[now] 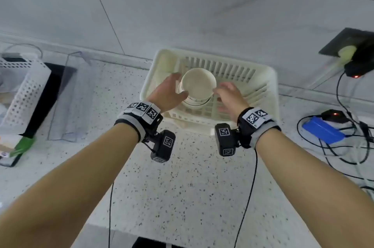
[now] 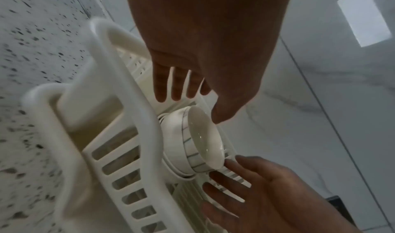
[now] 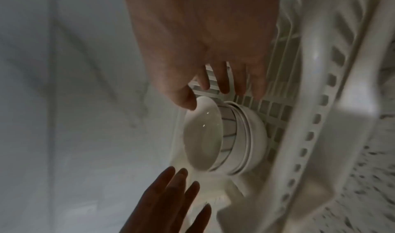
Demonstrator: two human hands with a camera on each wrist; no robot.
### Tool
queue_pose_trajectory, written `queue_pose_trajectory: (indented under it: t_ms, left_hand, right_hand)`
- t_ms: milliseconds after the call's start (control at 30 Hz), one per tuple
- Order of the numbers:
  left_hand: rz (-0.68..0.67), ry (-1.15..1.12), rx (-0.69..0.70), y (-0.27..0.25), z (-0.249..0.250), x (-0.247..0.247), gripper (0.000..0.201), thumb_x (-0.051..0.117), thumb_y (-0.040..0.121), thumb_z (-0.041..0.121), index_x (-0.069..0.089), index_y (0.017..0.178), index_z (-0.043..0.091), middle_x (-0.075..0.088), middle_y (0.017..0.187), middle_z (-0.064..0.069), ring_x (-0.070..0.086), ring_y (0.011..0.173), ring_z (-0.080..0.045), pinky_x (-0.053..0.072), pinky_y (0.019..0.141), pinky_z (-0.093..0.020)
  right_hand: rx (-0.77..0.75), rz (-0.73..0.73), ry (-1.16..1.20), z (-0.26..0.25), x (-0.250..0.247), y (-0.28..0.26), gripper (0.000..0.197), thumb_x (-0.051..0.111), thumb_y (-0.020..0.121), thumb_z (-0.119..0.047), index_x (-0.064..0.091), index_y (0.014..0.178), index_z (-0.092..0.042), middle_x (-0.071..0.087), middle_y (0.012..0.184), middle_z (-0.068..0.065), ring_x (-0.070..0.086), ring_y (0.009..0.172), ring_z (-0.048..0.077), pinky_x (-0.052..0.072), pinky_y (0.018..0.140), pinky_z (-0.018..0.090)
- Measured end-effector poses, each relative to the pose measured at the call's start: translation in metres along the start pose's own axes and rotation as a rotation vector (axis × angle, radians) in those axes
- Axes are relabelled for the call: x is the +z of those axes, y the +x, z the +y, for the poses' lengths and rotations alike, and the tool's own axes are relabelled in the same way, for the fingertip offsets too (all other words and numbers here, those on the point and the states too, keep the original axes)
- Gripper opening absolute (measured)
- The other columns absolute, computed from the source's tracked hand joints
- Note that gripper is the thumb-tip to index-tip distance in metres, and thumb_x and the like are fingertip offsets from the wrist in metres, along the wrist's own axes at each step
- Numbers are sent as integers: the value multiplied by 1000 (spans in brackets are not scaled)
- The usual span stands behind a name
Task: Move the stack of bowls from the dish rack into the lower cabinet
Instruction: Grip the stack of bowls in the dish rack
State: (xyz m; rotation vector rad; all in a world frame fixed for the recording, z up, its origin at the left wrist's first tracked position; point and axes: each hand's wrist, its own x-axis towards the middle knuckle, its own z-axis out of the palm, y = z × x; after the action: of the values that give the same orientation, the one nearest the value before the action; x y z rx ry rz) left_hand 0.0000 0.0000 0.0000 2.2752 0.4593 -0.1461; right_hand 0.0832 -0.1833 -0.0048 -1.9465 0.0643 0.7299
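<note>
Speckled worktop (image 1: 194, 177) carried our dish rack (image 1: 269, 94); left hand (image 1: 168, 94) and right hand (image 1: 230, 96), grips open and empty, flanked the stack of bowls (image 1: 197, 87); cables (image 1: 340, 142) lay right.

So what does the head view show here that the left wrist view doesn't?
Only the head view shows the clear bin, the blue box with its cables, and both wristbands. Only the left wrist view shows the grey stripes on the top bowl's side. Both show the stack of bowls in the dish rack, between the open left hand and right hand.
</note>
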Motion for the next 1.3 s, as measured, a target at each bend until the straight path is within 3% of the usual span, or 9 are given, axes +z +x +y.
queue_pose_trajectory:
  t_ms: [133, 267, 333, 500, 667, 867, 933, 1133, 1300]
  left_hand:
    - [-105, 47, -78, 37, -1, 12, 61, 56, 97, 35, 34, 149, 10, 55, 141, -12, 60, 118, -30, 49, 88, -37]
    - [-82, 67, -130, 59, -1, 19, 49, 46, 100, 35, 43, 144, 12, 64, 122, -11, 63, 105, -32, 50, 83, -38]
    - [-89, 77, -153, 68, -1, 21, 45, 43, 102, 33, 47, 141, 11, 64, 115, -11, 63, 102, -32, 49, 79, -37]
    - [-153, -106, -279, 75, -8, 29, 54, 44, 97, 27, 36, 149, 19, 56, 126, -8, 62, 106, -33, 62, 80, -50]
    - [-179, -257, -360, 75, -6, 25, 54, 43, 97, 23, 36, 150, 24, 53, 137, -9, 56, 120, -33, 61, 84, -51]
    - [-157, -359, -295, 58, 4, 18, 51, 43, 98, 23, 39, 149, 26, 53, 136, -9, 53, 122, -33, 57, 90, -54]
    - [-134, -385, -268, 47, 11, 12, 52, 44, 98, 25, 39, 149, 28, 53, 136, -7, 53, 123, -33, 57, 90, -54]
    - [-58, -418, -126, 2, 40, -8, 64, 53, 92, 32, 30, 151, 38, 46, 144, -10, 54, 121, -35, 62, 80, -54]
    - [-83, -455, -57, -49, 53, -16, 71, 53, 83, 43, 29, 150, 43, 41, 143, -13, 53, 119, -38, 62, 78, -55]
  right_hand:
    - [88, -86, 24, -7, 9, 36, 53, 62, 91, -28, 49, 142, -31, 58, 132, 1, 58, 119, 28, 56, 96, 55]
    - [205, -132, 135, -5, 23, 58, 56, 62, 91, -26, 44, 143, -34, 52, 135, 7, 53, 122, 34, 59, 89, 55]
    - [265, -138, 239, -3, 27, 63, 55, 60, 93, -22, 42, 144, -30, 49, 137, 10, 52, 122, 36, 57, 89, 56]
    - [347, -138, 363, 4, 28, 75, 32, 50, 98, -18, 42, 128, -12, 55, 100, 11, 61, 87, 31, 53, 96, 60]
    - [334, -160, 406, 4, 26, 71, 32, 48, 95, -21, 44, 127, -15, 58, 105, 13, 62, 96, 34, 51, 98, 65]
    - [258, -145, 467, -2, 21, 55, 34, 45, 94, -24, 46, 128, -21, 55, 120, 12, 60, 104, 33, 55, 92, 61]
    - [199, -140, 463, -7, 17, 45, 32, 43, 95, -23, 46, 126, -21, 53, 120, 12, 59, 106, 34, 53, 94, 63]
    - [98, -133, 563, -26, 1, 0, 44, 45, 92, -24, 46, 136, -17, 54, 119, 12, 57, 119, 39, 52, 95, 65]
    - [32, -134, 563, -26, -7, -61, 42, 45, 90, -27, 48, 130, -17, 54, 123, 15, 54, 126, 43, 54, 93, 63]
